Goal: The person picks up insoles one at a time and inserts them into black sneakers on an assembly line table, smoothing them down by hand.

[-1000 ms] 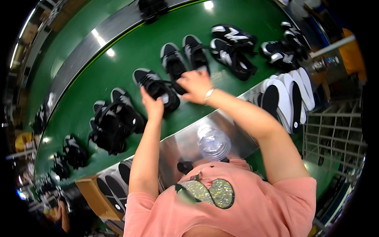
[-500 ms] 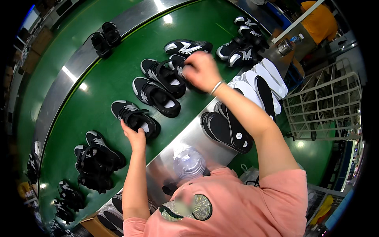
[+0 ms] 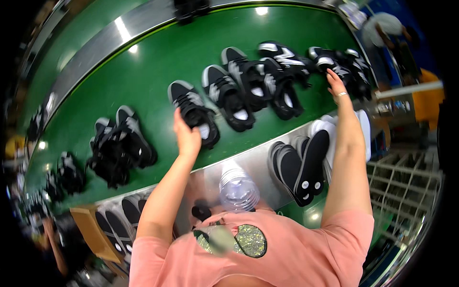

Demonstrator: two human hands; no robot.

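Observation:
A black sneaker with a grey toe point(image 3: 184, 95) stands on the green work surface point(image 3: 158, 62). My left hand point(image 3: 188, 138) grips its heel end, with the thumb at the shoe's opening and the fingers along its side. To the right of it several matching sneakers stand in a row, among them one sneaker point(image 3: 225, 95) and a further one point(image 3: 282, 93) with a white insole showing. Farther right, my right hand point(image 3: 336, 83) reaches out with its fingers stretched. It is by a cluster of black-and-white sneakers point(image 3: 330, 60); whether it touches them I cannot tell.
A clear plastic cup stack point(image 3: 238, 191) stands on the metal ledge point(image 3: 210, 174) before me. Black insoles point(image 3: 296, 165) and white insoles point(image 3: 363, 129) lie at right, beside a wire cart point(image 3: 401, 186). More sneakers point(image 3: 119, 143) and a cardboard box point(image 3: 93, 229) are at left.
My right hand has moved right, from the middle sneakers to the cluster at the far right, and its fingers have straightened. My left hand stays on the same sneaker; the whole view has turned.

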